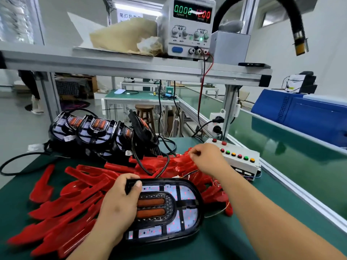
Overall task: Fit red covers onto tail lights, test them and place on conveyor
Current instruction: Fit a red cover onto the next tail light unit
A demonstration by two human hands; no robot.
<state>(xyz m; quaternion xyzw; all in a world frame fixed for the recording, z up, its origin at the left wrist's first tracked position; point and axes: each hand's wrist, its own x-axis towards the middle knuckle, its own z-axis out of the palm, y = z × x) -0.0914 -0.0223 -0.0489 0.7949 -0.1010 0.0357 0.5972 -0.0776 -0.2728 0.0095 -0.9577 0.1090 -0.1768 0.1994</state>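
Cover-fitting step: the left hand [120, 201] grips the bare tail light [169, 212] nearby. The right hand [206, 158] curls over the far red covers [180, 167], its grip unclear. Next, it likely needs to lift one cover free.

A factory assembly line: conveyor [281, 147], bench power supply [187, 27], stacked tail lights [93, 132].

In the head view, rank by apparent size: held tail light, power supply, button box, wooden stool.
Largest to smallest:
tail light, though nearness to the camera inflates it
power supply
button box
wooden stool, far back
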